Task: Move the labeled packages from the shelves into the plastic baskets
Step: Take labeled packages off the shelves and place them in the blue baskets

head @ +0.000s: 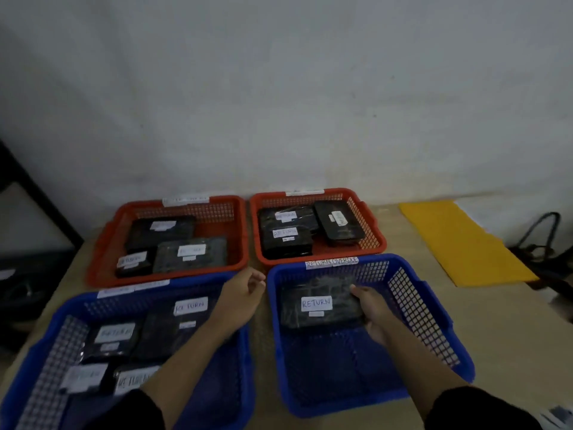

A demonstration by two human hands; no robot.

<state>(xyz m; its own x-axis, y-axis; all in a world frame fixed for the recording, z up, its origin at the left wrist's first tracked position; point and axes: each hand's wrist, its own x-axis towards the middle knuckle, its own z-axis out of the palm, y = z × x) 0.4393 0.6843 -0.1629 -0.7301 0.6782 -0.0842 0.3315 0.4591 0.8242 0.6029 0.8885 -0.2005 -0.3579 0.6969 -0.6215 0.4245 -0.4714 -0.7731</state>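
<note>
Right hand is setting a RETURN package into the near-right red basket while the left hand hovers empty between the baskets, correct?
Not quite: the head view shows that basket is blue, not red. The right hand does hold the RETURN package inside it, and the left hand hovers empty.

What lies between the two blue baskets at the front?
In the head view, the left hand hangs over the gap between the left blue basket and the right blue basket; below it, bare table.

Your right hand [373,318] covers the right edge of the black package [319,305] in the near right blue basket [434,333]. The labels on the two red baskets [102,265] are too blurred to read. Your left forearm hides part of the near left blue basket [40,352], which the bottom edge cuts off.
</note>
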